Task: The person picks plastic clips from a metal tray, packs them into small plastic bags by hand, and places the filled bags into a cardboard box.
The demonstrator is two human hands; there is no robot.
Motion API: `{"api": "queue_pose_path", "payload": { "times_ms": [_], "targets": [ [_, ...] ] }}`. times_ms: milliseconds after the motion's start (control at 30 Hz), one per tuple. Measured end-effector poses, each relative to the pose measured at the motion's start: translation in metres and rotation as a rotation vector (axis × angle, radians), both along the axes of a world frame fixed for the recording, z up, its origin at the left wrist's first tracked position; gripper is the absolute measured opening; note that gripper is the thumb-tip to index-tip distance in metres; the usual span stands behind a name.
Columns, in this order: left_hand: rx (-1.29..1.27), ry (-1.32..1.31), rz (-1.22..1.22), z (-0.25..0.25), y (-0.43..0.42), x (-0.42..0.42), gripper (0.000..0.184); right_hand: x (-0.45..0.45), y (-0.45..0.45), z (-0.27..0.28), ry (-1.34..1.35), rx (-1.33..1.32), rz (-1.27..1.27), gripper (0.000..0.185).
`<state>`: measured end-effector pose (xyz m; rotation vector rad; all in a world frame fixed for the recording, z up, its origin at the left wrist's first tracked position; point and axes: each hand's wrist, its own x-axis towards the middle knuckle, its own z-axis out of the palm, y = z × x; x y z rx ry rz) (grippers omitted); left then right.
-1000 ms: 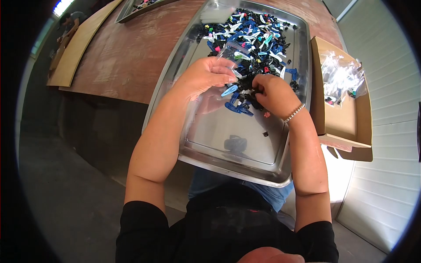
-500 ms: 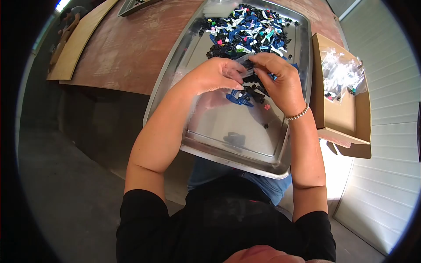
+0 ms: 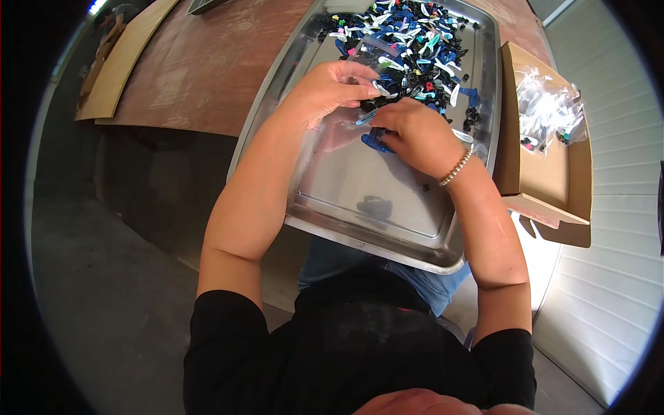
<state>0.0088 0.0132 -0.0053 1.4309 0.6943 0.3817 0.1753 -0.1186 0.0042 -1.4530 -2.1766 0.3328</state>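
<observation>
My left hand (image 3: 335,90) pinches a clear zip bag (image 3: 377,50) above the tray, and a white hair clip (image 3: 380,88) shows at its fingertips. My right hand (image 3: 422,135) is lower, its fingers closed at the near edge of the pile. A light blue hair clip (image 3: 366,118) sticks out at those fingertips. Dark blue hair clips (image 3: 375,144) lie on the metal tray (image 3: 332,187) just beneath the thumb. Beyond both hands spreads a heap of mixed hair clips (image 3: 422,41) in black, blue, white and green. The right fingertips are partly hidden.
To the right stands an open cardboard box (image 3: 543,187) holding filled clear bags (image 3: 546,111). The tray rests on a reddish wooden table (image 3: 207,69). A plywood board (image 3: 128,59) lies along the table's left end. Another person (image 3: 114,31) is partly visible far left.
My right hand has left the bag and come down toward the clips on the tray. My left hand has shifted slightly up and left with the bag.
</observation>
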Motion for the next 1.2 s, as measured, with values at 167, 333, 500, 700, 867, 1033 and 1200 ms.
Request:
{"api": "queue_pose_path", "payload": {
  "times_ms": [167, 333, 500, 700, 867, 1033, 1200],
  "targets": [
    [0.012, 0.018, 0.001, 0.001, -0.003, 0.001, 0.034, -0.012, -0.003, -0.002, -0.196, -0.088, -0.019, 0.026],
    [-0.013, 0.007, -0.007, 0.000, -0.002, 0.002, 0.035, -0.014, 0.000, -0.010, -0.285, -0.065, -0.049, 0.020],
    [0.006, 0.025, -0.003, 0.000, -0.002, 0.001, 0.036, -0.015, -0.001, -0.008, -0.293, -0.056, -0.040, 0.014],
    [0.020, 0.038, 0.051, 0.005, -0.002, -0.001, 0.034, -0.010, 0.001, -0.003, -0.119, 0.116, -0.030, 0.008],
    [0.031, 0.011, 0.052, -0.004, 0.002, -0.001, 0.037, 0.002, 0.003, 0.004, 0.299, 0.009, -0.289, 0.008],
    [-0.002, 0.009, -0.131, -0.003, -0.005, 0.003, 0.044, 0.000, 0.001, 0.018, 0.514, 0.191, -0.560, 0.013],
    [0.021, 0.029, -0.282, 0.000, -0.016, 0.007, 0.048, 0.006, 0.005, 0.009, 0.394, 0.314, -0.428, 0.018]
  ]
}}
